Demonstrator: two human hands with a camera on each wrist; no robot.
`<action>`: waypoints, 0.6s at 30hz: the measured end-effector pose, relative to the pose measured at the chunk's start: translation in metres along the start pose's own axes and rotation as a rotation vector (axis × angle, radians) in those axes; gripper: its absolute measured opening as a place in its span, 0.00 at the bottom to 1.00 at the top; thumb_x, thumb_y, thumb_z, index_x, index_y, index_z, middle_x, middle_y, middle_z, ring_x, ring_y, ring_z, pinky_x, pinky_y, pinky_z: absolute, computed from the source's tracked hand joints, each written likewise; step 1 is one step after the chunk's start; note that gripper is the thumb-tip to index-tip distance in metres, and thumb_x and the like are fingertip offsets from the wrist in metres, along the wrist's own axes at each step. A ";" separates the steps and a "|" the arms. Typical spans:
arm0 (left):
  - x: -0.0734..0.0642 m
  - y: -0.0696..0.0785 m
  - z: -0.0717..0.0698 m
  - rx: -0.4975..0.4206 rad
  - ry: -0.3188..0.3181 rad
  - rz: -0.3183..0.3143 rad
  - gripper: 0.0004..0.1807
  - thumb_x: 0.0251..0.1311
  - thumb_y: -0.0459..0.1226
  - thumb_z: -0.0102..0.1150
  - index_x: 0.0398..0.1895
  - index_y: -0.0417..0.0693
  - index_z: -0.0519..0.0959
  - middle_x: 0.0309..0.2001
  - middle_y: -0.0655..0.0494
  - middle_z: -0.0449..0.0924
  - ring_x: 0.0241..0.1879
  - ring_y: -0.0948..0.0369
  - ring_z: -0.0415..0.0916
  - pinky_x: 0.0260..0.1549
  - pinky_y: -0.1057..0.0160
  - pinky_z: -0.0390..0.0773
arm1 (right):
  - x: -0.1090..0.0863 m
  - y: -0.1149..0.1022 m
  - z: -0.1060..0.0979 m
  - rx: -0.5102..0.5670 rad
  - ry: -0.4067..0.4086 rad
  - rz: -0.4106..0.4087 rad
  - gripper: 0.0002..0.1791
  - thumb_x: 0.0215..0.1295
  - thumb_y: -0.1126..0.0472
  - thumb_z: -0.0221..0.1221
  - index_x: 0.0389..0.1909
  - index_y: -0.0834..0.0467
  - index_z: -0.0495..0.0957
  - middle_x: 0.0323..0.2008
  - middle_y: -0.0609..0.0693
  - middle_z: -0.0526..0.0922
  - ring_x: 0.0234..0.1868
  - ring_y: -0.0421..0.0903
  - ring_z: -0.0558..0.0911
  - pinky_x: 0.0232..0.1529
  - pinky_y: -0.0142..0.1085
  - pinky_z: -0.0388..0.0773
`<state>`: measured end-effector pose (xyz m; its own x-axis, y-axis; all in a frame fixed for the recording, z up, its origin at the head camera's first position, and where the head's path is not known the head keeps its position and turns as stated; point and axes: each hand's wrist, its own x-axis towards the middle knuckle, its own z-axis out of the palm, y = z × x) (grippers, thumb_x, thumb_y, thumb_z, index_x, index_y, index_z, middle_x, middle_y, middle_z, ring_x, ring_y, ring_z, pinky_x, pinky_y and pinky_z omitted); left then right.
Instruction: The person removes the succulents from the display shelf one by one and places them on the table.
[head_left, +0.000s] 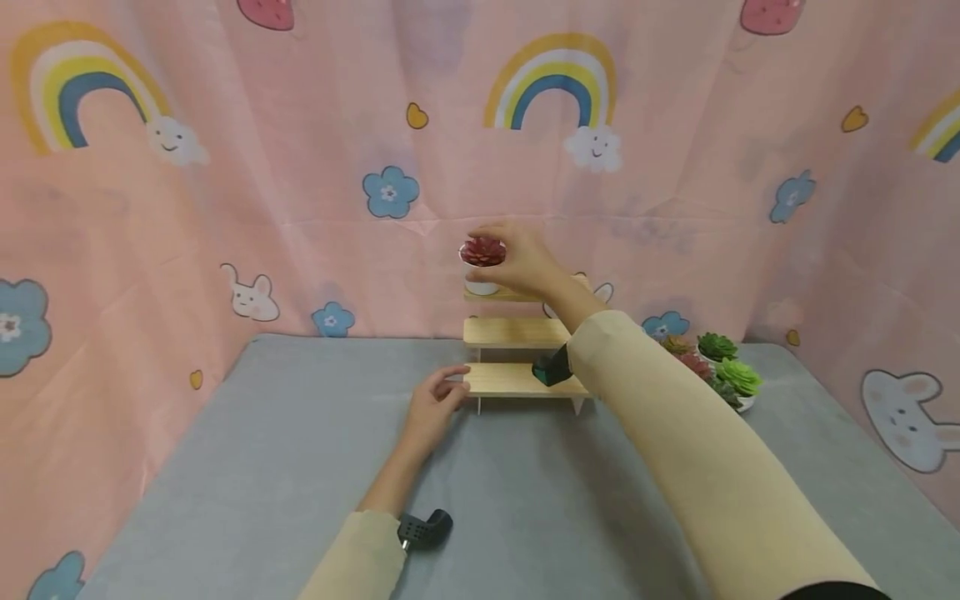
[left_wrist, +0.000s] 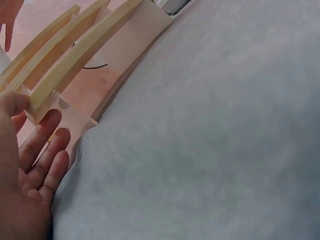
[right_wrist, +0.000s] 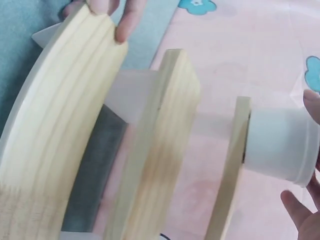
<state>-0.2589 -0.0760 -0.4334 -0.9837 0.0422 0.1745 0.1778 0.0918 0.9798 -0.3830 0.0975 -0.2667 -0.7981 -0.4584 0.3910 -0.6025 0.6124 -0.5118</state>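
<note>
A three-tier wooden shelf stand (head_left: 506,380) with pale translucent side supports stands on the table. On the left end of its top board sits a white pot (right_wrist: 280,144) holding a dark red succulent (head_left: 483,252). My right hand (head_left: 521,262) grips this potted succulent near its rim, thumb and fingers on either side; in the right wrist view the pot's base meets the board. My left hand (head_left: 437,402) pinches the left end of the lowest board between thumb and index finger. Its other fingers (left_wrist: 46,160) extend loosely beside the support.
Several potted succulents, green and reddish, cluster at the table's right back, partly behind my right sleeve (head_left: 675,433); a bright green one (head_left: 738,377) stands in front. Grey cloth (head_left: 262,467) covers the table. A pink printed curtain (head_left: 315,167) hangs close behind the stand.
</note>
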 end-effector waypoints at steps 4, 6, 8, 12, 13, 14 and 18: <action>-0.001 0.001 0.002 -0.003 -0.002 -0.006 0.16 0.67 0.32 0.60 0.57 0.39 0.80 0.43 0.34 0.87 0.47 0.39 0.82 0.45 0.54 0.81 | -0.002 0.005 0.006 0.024 0.006 0.019 0.33 0.57 0.61 0.74 0.64 0.61 0.77 0.64 0.58 0.78 0.63 0.54 0.80 0.66 0.46 0.75; 0.000 0.001 0.004 -0.009 -0.008 -0.004 0.16 0.68 0.32 0.60 0.57 0.39 0.80 0.44 0.34 0.87 0.47 0.39 0.82 0.45 0.54 0.81 | -0.004 0.007 0.007 0.016 0.022 0.027 0.32 0.57 0.62 0.73 0.64 0.60 0.78 0.64 0.58 0.78 0.62 0.54 0.81 0.65 0.46 0.76; 0.000 0.002 0.006 -0.013 -0.015 0.000 0.16 0.67 0.32 0.59 0.57 0.38 0.80 0.43 0.33 0.87 0.47 0.39 0.82 0.44 0.54 0.80 | -0.005 0.009 0.007 -0.002 0.042 0.029 0.30 0.58 0.62 0.73 0.63 0.60 0.79 0.64 0.58 0.79 0.62 0.54 0.81 0.65 0.46 0.76; 0.000 0.002 0.009 -0.014 -0.022 0.004 0.16 0.67 0.31 0.59 0.57 0.38 0.80 0.43 0.33 0.87 0.46 0.38 0.81 0.43 0.56 0.80 | -0.008 0.012 0.005 -0.004 0.061 0.034 0.29 0.58 0.62 0.72 0.62 0.60 0.79 0.63 0.58 0.79 0.62 0.54 0.81 0.64 0.46 0.77; 0.000 0.002 0.009 -0.012 -0.024 0.004 0.17 0.67 0.31 0.59 0.57 0.38 0.80 0.43 0.33 0.87 0.46 0.38 0.81 0.42 0.56 0.79 | -0.009 0.013 0.005 -0.002 0.067 0.036 0.29 0.58 0.63 0.72 0.62 0.60 0.79 0.63 0.58 0.79 0.61 0.54 0.81 0.64 0.46 0.77; 0.000 0.002 0.009 -0.012 -0.025 0.004 0.16 0.67 0.31 0.59 0.57 0.38 0.80 0.43 0.33 0.87 0.46 0.38 0.81 0.42 0.57 0.79 | -0.011 0.013 0.005 -0.001 0.073 0.041 0.29 0.58 0.62 0.72 0.62 0.60 0.79 0.63 0.58 0.79 0.61 0.54 0.81 0.63 0.46 0.77; 0.008 -0.012 0.011 -0.021 -0.021 0.017 0.16 0.67 0.32 0.60 0.57 0.41 0.81 0.42 0.36 0.87 0.43 0.44 0.83 0.39 0.63 0.78 | -0.017 0.015 0.003 0.004 0.112 0.048 0.30 0.57 0.63 0.73 0.62 0.60 0.79 0.62 0.57 0.80 0.60 0.54 0.82 0.62 0.45 0.78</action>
<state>-0.2688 -0.0654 -0.4447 -0.9797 0.0647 0.1896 0.1939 0.0699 0.9785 -0.3788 0.1130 -0.2831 -0.8206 -0.3535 0.4491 -0.5638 0.6293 -0.5349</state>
